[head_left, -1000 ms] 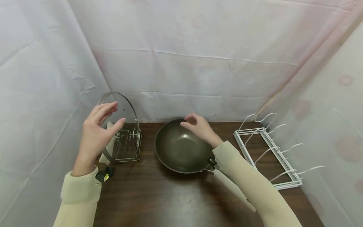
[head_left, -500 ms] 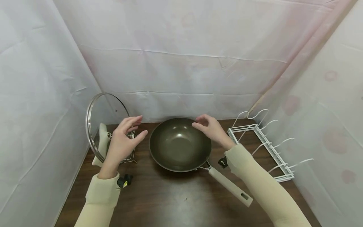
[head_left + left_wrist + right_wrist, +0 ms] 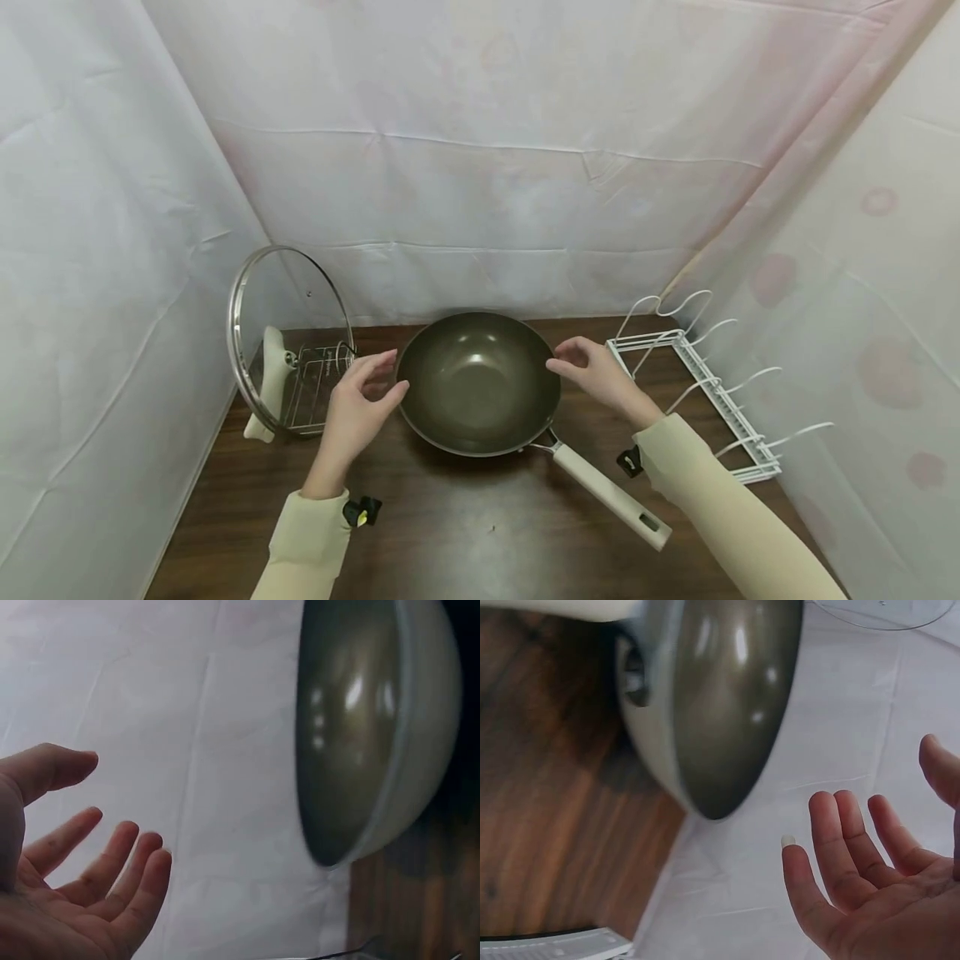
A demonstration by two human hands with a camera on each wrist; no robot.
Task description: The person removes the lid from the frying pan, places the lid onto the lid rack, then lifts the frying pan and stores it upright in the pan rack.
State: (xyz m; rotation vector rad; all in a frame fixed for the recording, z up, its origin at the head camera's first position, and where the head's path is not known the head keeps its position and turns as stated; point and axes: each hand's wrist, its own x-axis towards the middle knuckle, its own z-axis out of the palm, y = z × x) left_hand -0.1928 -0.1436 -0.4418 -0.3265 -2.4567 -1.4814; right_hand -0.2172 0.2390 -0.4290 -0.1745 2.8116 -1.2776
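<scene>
A dark frying pan, deep like a wok (image 3: 480, 392), stands on the table with its pale handle (image 3: 611, 496) pointing toward the front right. My left hand (image 3: 358, 408) hovers by the pan's left rim, fingers loosely bent and thumb apart. On the other side, my right hand (image 3: 600, 377) is held near the right rim in a similar pose. Both wrist views show a gap between the fingers and the pan (image 3: 352, 727), and neither palm holds anything.
At the left, a glass lid (image 3: 238, 333) with a pale knob leans upright in a wire rack (image 3: 318, 396). A white rack with wire dividers (image 3: 716, 392) lies at the right. Pale curtains (image 3: 480, 200) enclose the brown table (image 3: 450, 542).
My left hand has come away from the lid, moving right to the pan's left side. My right hand has shifted right, from over the pan to beside its rim. The pan stays put.
</scene>
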